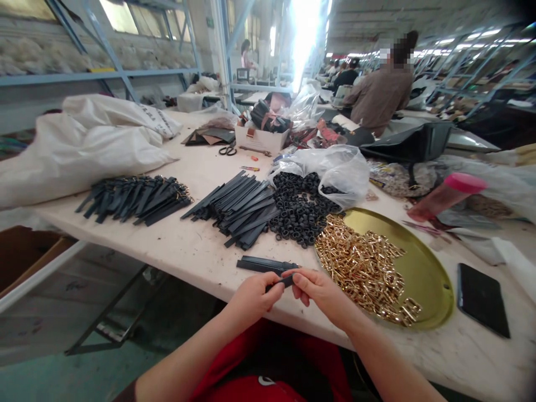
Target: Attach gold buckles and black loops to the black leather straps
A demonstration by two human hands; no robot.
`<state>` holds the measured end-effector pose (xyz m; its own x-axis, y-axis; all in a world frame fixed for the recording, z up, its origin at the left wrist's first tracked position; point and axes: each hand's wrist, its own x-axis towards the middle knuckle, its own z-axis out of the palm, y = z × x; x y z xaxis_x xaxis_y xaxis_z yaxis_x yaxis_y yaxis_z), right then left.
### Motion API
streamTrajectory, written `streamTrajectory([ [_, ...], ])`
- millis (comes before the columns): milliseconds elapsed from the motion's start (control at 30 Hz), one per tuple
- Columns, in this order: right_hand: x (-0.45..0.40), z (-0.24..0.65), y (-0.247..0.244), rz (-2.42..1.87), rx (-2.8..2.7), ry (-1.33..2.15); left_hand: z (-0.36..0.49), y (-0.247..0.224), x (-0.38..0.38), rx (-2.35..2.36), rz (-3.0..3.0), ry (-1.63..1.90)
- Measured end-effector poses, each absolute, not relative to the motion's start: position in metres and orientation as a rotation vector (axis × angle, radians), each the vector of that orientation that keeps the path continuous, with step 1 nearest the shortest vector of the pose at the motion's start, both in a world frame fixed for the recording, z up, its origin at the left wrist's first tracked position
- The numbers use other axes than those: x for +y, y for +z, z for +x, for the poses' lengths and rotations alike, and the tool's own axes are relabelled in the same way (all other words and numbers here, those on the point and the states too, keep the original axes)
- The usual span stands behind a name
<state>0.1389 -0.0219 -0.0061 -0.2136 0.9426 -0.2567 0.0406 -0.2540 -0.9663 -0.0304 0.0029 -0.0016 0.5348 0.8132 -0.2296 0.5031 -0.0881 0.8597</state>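
Near the table's front edge, my left hand [256,293] and my right hand [315,289] pinch a short dark strap [285,281] between them. Just behind them lie a few dark straps [266,264] side by side. Farther back is a pile of long dark strips [237,206], with a heap of small black loops [299,212] to its right. Gold buckles [364,262] cover the left part of a round gold tray [427,273]. At the left, straps with gold buckles [134,198] lie in a row.
A black phone [483,298] lies at the right, below a pink-lidded bottle [448,195]. White sacks [92,145], scissors [228,150], a filled white box [262,139] and a plastic bag [335,167] are farther back. A person [383,92] is beyond the table.
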Motion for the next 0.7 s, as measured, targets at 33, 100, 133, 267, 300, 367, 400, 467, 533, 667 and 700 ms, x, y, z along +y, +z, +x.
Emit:
streamTrajectory([
  [33,-0.024,0.137,-0.007,-1.294,-1.213,1.574,-0.029,0.000,0.002,1.115,1.763,0.379],
  [100,-0.028,0.135,-0.009,-1.275,-1.124,1.591,-0.026,0.004,0.000,1.124,1.791,0.383],
  [133,-0.029,0.134,-0.011,-1.266,-1.081,1.579,-0.026,0.006,-0.001,1.108,1.799,0.380],
  [267,-0.033,0.130,-0.016,-1.236,-0.953,1.483,-0.026,0.015,-0.005,1.004,1.799,0.370],
  [300,-0.033,0.129,-0.016,-1.232,-0.944,1.468,-0.026,0.015,-0.005,1.017,1.791,0.377],
  [367,-0.035,0.127,-0.016,-1.234,-0.950,1.454,-0.028,0.013,-0.007,1.077,1.759,0.398],
  [400,-0.035,0.126,-0.015,-1.242,-0.965,1.459,-0.028,0.011,-0.007,1.100,1.745,0.410],
  [467,-0.035,0.125,-0.015,-1.264,-1.002,1.508,-0.028,0.006,-0.008,1.118,1.745,0.429],
  [533,-0.035,0.124,-0.015,-1.273,-1.029,1.578,-0.028,0.002,-0.008,1.127,1.764,0.427],
  [667,-0.033,0.121,-0.018,-1.277,-0.995,1.560,-0.029,0.000,-0.008,1.060,1.670,0.431],
  [700,-0.033,0.120,-0.019,-1.292,-0.987,1.524,-0.030,0.000,-0.007,1.018,1.638,0.439],
])
